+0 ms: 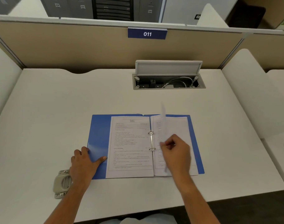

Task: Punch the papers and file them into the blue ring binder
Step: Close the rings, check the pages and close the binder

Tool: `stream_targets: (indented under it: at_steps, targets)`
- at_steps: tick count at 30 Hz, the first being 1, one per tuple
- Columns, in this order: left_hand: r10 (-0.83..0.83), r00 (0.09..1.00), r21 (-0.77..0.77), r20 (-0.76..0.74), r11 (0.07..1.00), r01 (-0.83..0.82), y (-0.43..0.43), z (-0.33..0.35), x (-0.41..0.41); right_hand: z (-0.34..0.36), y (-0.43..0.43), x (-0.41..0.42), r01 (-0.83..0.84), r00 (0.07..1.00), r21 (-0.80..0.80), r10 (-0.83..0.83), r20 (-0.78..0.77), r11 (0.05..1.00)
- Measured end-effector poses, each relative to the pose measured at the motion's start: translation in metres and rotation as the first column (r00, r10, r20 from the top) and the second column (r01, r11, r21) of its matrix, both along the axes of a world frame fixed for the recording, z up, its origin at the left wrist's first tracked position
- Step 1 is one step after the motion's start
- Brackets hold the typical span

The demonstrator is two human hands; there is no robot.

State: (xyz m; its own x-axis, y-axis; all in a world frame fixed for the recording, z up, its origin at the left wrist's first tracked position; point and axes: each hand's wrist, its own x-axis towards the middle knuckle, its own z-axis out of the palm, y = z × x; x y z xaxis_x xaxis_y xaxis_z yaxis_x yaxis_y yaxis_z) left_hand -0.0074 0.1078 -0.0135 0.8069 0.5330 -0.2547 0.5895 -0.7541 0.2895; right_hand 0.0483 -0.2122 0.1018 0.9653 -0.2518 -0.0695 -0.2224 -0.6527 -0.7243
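The blue ring binder (pixel 98 138) lies open on the white desk. A printed sheet (pixel 131 147) rests on its left side, threaded on the two metal rings (pixel 151 141). More sheets (pixel 180 126) lie on the right side. My right hand (pixel 176 152) pinches one sheet (pixel 163 120) that stands up on edge, blurred, just right of the rings. My left hand (pixel 84 160) lies flat on the binder's left cover, fingers spread. A beige hole punch (pixel 62 183) sits on the desk by my left wrist.
An open cable box (pixel 168 81) with its lid up is set into the desk behind the binder. Beige partitions (pixel 73 46) wall the desk at the back and sides. The desk's front edge (pixel 138 214) runs under my forearms.
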Motion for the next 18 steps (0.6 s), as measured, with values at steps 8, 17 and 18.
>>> stream_targets:
  at_steps: [8, 17, 18]
  targets:
    - [-0.006, 1.000, 0.024, -0.004, 1.000, 0.006, -0.003, 0.005, 0.000, -0.026, 0.125, -0.011, -0.373, 0.903, -0.373, 0.425, 0.067, 0.850]
    - [-0.012, 1.000, 0.033, -0.005, 0.999, 0.012, -0.001, 0.004, -0.002, -0.048, 0.099, -0.010, -0.334, 0.939, -0.243, 0.345, 0.001, 0.911]
    - [-0.013, 1.000, 0.036, -0.008, 0.999, 0.014, 0.000, 0.003, -0.003, -0.051, 0.077, -0.008, -0.237, 0.968, -0.218, 0.249, 0.030, 0.947]
